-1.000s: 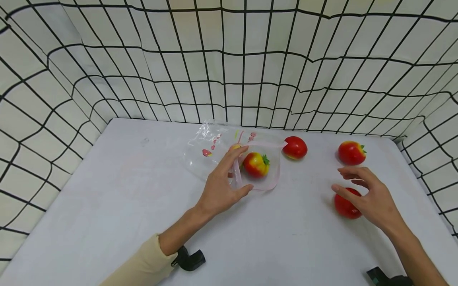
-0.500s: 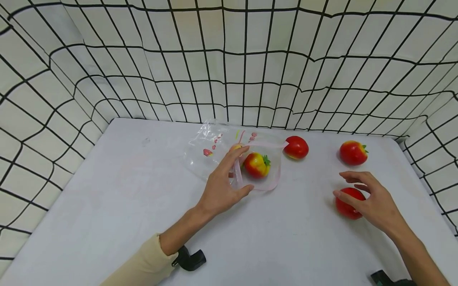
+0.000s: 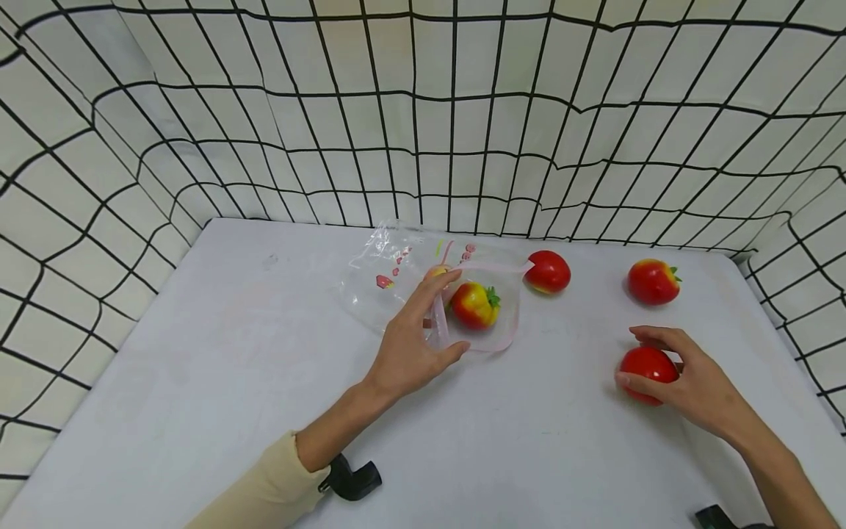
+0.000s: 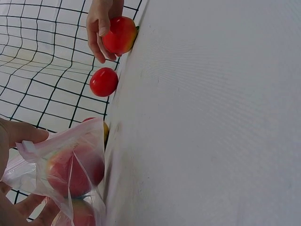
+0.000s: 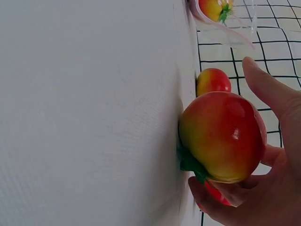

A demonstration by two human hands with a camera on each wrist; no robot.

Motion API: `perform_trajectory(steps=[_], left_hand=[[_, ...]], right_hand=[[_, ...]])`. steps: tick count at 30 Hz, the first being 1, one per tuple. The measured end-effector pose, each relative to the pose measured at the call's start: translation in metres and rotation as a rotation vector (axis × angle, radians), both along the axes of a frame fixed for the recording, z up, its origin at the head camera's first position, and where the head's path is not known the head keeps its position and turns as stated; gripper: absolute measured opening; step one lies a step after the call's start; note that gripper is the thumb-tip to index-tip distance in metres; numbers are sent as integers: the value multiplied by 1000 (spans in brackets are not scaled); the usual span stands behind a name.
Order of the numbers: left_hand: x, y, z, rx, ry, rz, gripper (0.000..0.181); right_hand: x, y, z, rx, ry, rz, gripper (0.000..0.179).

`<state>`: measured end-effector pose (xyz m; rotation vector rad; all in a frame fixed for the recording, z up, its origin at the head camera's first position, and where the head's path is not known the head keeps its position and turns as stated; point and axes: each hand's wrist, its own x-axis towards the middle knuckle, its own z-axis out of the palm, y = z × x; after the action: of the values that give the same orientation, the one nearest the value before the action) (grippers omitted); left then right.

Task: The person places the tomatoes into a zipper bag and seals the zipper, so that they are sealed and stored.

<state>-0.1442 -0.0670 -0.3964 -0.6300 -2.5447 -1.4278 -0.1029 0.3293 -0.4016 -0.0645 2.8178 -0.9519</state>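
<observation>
My left hand holds the mouth of a clear plastic bag with pink edging and red print, thumb and fingers spread apart. A red-and-yellow tomato with a green top lies in the bag; another is partly hidden behind my fingers. In the left wrist view two tomatoes show through the bag film. My right hand is around a red tomato on the table. The right wrist view shows this tomato between my fingers, the thumb standing away from it.
One red tomato lies by the bag's right edge, and another sits farther right near the back. Black wire mesh stands along the back and sides of the white table.
My right hand has come down and slightly toward me, from over the near tomato to around it. The left hand and the bag have stayed in place.
</observation>
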Motion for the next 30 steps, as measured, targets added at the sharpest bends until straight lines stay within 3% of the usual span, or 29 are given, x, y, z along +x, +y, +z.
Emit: perform_trajectory(steps=[8, 14, 21, 30], left_hand=[[-1, 1, 0, -2, 6, -3, 92], [-1, 1, 1, -7, -4, -1, 91], [-1, 1, 0, -4, -10, -2, 92], [-1, 1, -1, -9, -8, -2, 92]], right_hand=[[2, 6, -2, 29, -16, 22, 94], [1, 7, -5, -11, -20, 29, 98], [1, 3, -7, -26, -21, -19, 97], [1, -2, -8, -55, 37, -72, 89]])
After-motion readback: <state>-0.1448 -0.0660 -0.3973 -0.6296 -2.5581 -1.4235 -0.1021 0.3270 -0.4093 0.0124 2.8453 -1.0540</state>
